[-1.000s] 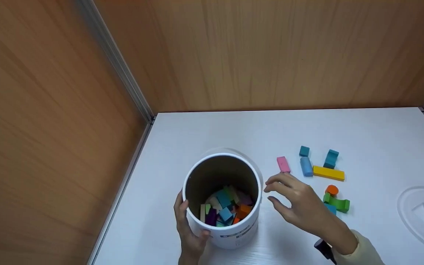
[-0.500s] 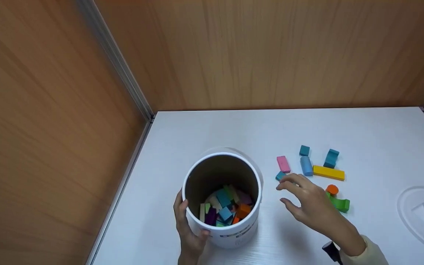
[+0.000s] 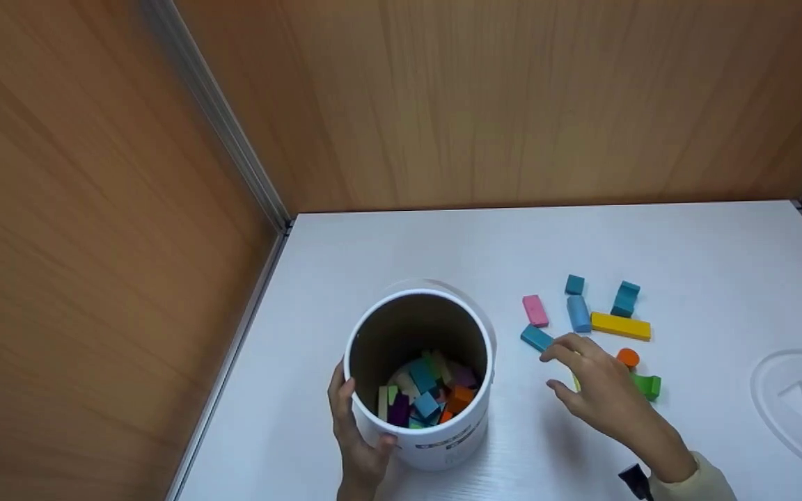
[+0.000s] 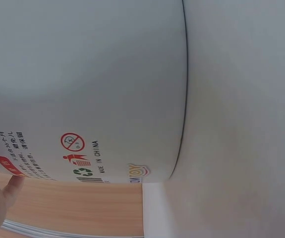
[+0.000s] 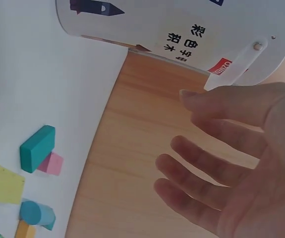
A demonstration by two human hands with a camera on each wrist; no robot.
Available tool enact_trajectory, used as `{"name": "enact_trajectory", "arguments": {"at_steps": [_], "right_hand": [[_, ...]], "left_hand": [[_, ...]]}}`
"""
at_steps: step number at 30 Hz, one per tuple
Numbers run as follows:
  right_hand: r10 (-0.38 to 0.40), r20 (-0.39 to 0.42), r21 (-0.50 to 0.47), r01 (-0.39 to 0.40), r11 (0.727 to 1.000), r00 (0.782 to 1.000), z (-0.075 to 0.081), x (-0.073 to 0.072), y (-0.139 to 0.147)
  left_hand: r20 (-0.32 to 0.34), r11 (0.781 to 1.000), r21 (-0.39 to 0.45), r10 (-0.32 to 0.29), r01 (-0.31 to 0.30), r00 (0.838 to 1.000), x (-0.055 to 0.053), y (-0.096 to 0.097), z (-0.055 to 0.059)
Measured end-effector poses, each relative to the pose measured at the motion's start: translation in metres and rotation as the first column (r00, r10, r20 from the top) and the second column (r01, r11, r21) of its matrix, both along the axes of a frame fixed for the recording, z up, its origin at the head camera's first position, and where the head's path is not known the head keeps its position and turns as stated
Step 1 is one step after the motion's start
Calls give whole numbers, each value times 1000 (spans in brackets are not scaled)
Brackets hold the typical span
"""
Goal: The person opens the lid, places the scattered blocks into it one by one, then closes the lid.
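A white bucket stands on the table, holding several coloured toy blocks at its bottom. My left hand grips the bucket at its left front, a fingertip over the rim and the thumb on the outer wall. In the left wrist view the printed bucket wall fills most of the frame. My right hand hovers empty over the table, right of the bucket, fingers loosely bent and apart. Nearest its fingertips lies a teal block, with a pink block behind it. A yellow-green block is partly hidden under the hand.
Farther right lie a small teal cube, a blue half-round block, a teal curved block, a yellow bar, an orange cylinder and a green arch. A clear round lid rests at the right. Wooden panels border the table.
My right hand has moved right and slightly nearer, away from the bucket, uncovering the teal block beside the pink one. My left hand and the bucket have stayed in place.
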State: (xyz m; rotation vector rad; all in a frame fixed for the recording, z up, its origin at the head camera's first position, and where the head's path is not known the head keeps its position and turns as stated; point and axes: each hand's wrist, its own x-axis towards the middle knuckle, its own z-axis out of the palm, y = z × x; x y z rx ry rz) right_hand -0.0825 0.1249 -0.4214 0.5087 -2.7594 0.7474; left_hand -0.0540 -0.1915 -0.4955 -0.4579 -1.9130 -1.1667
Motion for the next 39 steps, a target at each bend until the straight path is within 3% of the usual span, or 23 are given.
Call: {"name": "enact_trajectory", "arguments": {"at_steps": [16, 24, 39], "right_hand": [[-60, 191, 18, 58, 998, 980, -23, -5, 17], [-95, 217, 48, 87, 995, 972, -31, -5, 23], [-133, 325, 44, 125, 991, 936, -49, -12, 31]], "left_hand": [[18, 1000, 15, -13, 13, 1000, 2, -1, 1], [10, 1000, 15, -21, 21, 1000, 2, -1, 2], [23, 998, 35, -43, 42, 999, 2, 0, 1]]}}
